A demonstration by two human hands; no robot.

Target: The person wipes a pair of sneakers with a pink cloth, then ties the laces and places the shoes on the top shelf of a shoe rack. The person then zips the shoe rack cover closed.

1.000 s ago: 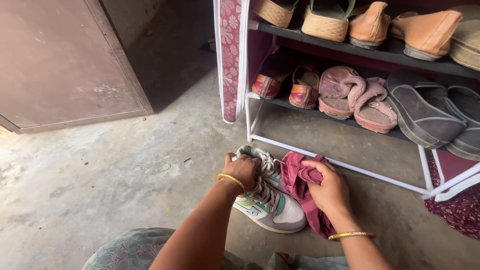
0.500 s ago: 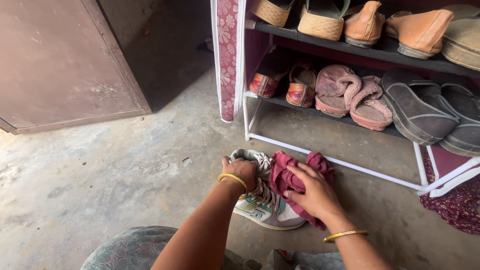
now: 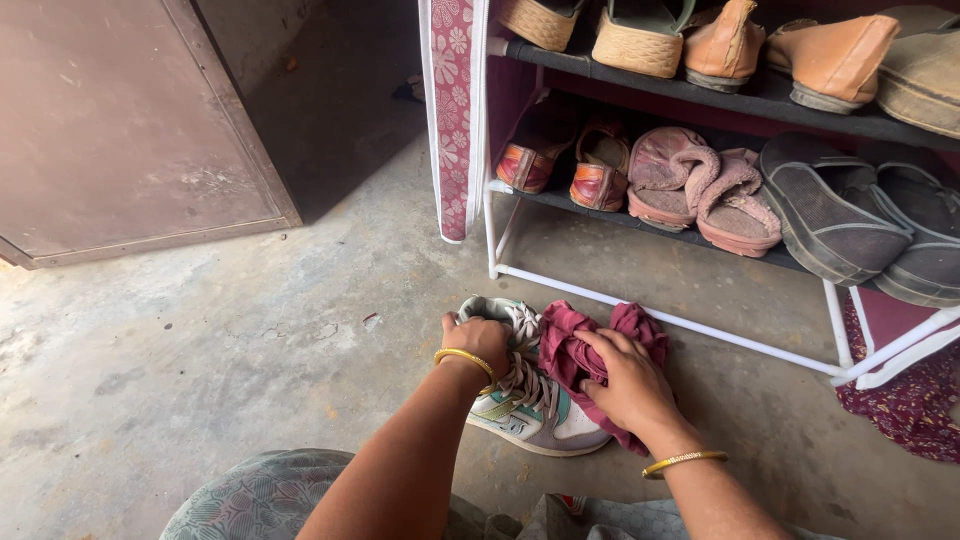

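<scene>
A white sneaker [image 3: 540, 418] with green and purple patches and white laces lies on the concrete floor in front of a shoe rack. My left hand [image 3: 478, 340] grips its heel end and holds it down. My right hand [image 3: 622, 382] clutches a crumpled maroon cloth [image 3: 578, 345] and presses it against the sneaker's upper side by the laces. Both wrists wear gold bangles.
The white-framed shoe rack [image 3: 690, 328] stands just beyond, its shelves holding sandals, pink slippers [image 3: 705, 190] and dark shoes [image 3: 835, 215]. A floral cover flap [image 3: 452, 110] hangs at its left. A brown metal door [image 3: 120, 120] stands at the left. Patterned fabric [image 3: 905, 400] lies at right.
My right hand moved the maroon cloth from beside the sneaker onto its upper side. My left hand stayed on the heel. The view shifted slightly.
</scene>
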